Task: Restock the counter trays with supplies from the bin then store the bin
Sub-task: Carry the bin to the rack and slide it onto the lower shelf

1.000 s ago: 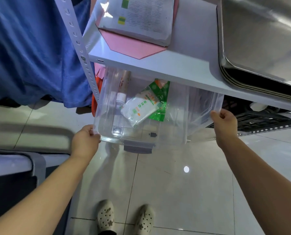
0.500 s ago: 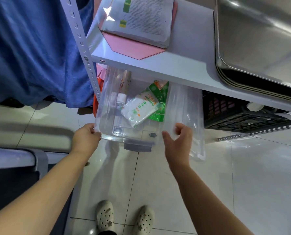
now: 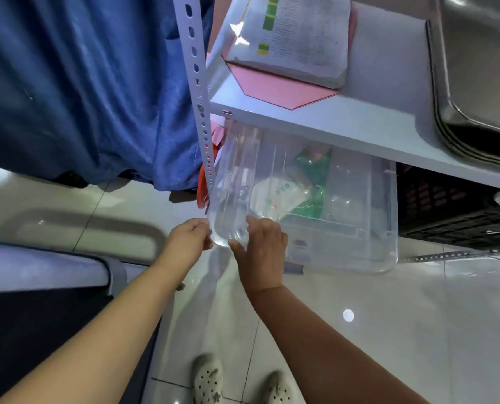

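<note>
The clear plastic bin [image 3: 330, 217] sits half under the white shelf [image 3: 316, 123], its near end jutting out over the tiled floor [image 3: 388, 330], with a white packet [image 3: 275, 193] and a green packet [image 3: 313, 182] visible through its walls. Laid over it is what looks like the clear lid [image 3: 234, 185], though the blur and the transparency make its edges hard to follow. The left hand [image 3: 189, 239] pinches the near-left corner of the plastic, its grip clenched on it; the right hand [image 3: 262, 249] lies just beside it against the same corner with fingers spread, pressing or steadying, not clearly grasping. Judging by this, the storing step is in hand: the lid wants seating square on the bin, then a level push deeper under the shelf, clear of the perforated upright [image 3: 199, 91] left of the bin and the dark crate [image 3: 447, 211] to its right.
</note>
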Available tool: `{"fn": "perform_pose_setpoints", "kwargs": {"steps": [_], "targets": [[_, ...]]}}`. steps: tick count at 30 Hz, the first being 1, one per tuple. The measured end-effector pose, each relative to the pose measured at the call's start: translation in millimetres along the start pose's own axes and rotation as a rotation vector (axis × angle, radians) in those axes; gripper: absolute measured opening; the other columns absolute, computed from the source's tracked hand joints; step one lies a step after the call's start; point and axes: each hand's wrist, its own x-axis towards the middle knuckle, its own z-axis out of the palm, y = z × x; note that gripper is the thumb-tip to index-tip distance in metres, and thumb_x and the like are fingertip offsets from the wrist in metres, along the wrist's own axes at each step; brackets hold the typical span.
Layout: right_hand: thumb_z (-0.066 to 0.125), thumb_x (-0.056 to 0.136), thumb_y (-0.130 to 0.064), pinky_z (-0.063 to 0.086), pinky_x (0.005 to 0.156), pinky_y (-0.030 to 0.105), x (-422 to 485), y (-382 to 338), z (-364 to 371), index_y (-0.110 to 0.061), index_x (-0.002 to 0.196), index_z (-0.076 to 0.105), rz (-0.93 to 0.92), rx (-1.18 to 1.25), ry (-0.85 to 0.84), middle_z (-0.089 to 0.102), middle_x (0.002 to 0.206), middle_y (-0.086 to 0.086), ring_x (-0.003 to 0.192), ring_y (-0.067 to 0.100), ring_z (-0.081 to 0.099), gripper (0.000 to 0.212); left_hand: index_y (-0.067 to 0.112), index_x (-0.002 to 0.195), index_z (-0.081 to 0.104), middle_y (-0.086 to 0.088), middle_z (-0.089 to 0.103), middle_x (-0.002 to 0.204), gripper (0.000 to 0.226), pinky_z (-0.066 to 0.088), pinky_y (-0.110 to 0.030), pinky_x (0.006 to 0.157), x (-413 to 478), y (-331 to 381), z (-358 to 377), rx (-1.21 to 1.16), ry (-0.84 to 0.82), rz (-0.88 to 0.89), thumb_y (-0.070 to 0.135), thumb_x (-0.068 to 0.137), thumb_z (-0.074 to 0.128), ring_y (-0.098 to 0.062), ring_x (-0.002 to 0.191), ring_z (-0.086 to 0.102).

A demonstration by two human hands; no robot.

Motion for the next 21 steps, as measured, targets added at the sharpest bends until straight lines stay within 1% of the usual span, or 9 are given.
{"fn": "perform_pose_setpoints", "kwargs": {"steps": [4,6,7,10,13,15,17,19,21], "targets": [[0.083,0.062,-0.009,0.049,0.074,0.046,-2,-8,9,0.002,0.108,0.064,-0.08,0.025,-0.042,0.065,0.091,0.022,0.084,0.039,0.062,0.051,0.022,0.065,0.066,-0.003,0.063,0.071,0.023,0.054,-0.039,0.081,-1,-2,-1,0.021,-0.031,0.045,0.019,0.085,0.055,-0.025,0.074,0.061],[0.08,0.065,-0.007,0.047,0.076,0.045,-3,-2,3,-0.001,0.109,0.064,-0.104,0.042,-0.006,0.067,0.094,0.019,0.086,0.039,0.062,0.047,0.021,0.069,0.064,-0.002,0.061,0.07,0.015,0.055,-0.04,0.077,-6,2,3,0.082,-0.028,0.091,0.032,0.079,0.062,-0.024,0.073,0.06],[0.078,0.066,-0.006,0.046,0.077,0.045,-4,6,-3,-0.004,0.109,0.064,-0.083,0.033,0.032,0.067,0.096,0.017,0.088,0.037,0.062,0.045,0.022,0.071,0.061,-0.001,0.059,0.069,0.022,0.054,-0.039,0.073,-10,4,6,0.153,-0.009,0.102,0.044,0.072,0.064,-0.022,0.07,0.06],[0.069,0.076,-0.005,0.038,0.088,0.043,-14,53,-31,-0.011,0.114,0.061,0.141,-0.021,0.191,0.064,0.11,0.012,0.103,0.035,0.053,0.04,0.023,0.073,0.054,0.003,0.055,0.071,0.046,0.045,-0.031,0.053,-22,14,20,0.377,0.06,0.089,0.063,0.052,0.064,-0.016,0.059,0.055],[0.06,0.084,-0.006,0.029,0.1,0.049,-22,106,-59,-0.009,0.125,0.051,0.459,-0.113,0.277,0.05,0.129,0.016,0.12,0.036,0.04,0.042,0.012,0.105,0.051,0.0,0.052,0.102,0.078,0.05,-0.036,0.066,-27,19,37,0.449,0.123,0.002,0.065,0.05,0.065,-0.02,0.078,0.057],[0.053,0.09,-0.013,0.023,0.105,0.053,-21,130,-71,-0.009,0.134,0.041,0.619,-0.145,0.229,0.037,0.142,0.018,0.129,0.036,0.029,0.046,0.01,0.117,0.045,-0.001,0.045,0.113,0.083,0.044,-0.035,0.069,-26,18,44,0.495,0.18,0.007,0.063,0.058,0.066,-0.018,0.083,0.048],[0.044,0.094,-0.019,0.021,0.108,0.052,-17,145,-76,-0.008,0.14,0.029,0.767,-0.069,0.173,0.028,0.149,0.017,0.134,0.035,0.024,0.05,0.007,0.119,0.045,-0.006,0.047,0.117,0.076,0.041,-0.035,0.07,-26,16,46,0.485,0.216,0.035,0.057,0.066,0.065,-0.02,0.085,0.046],[0.038,0.096,-0.017,0.031,0.105,0.036,-12,152,-79,-0.005,0.14,0.029,0.885,0.169,0.139,0.041,0.14,0.02,0.128,0.037,0.035,0.046,0.004,0.112,0.05,-0.01,0.053,0.111,0.063,0.044,-0.035,0.07,-24,16,45,0.443,0.245,0.055,0.049,0.071,0.065,-0.026,0.086,0.052],[0.036,0.093,-0.011,0.045,0.076,0.021,-8,150,-79,-0.006,0.124,0.044,0.874,0.329,0.114,0.059,0.098,0.017,0.097,0.037,0.055,0.033,0.005,0.095,0.056,-0.01,0.059,0.092,0.043,0.042,-0.033,0.062,-22,16,41,0.411,0.255,0.072,0.041,0.075,0.063,-0.031,0.081,0.057]]}}
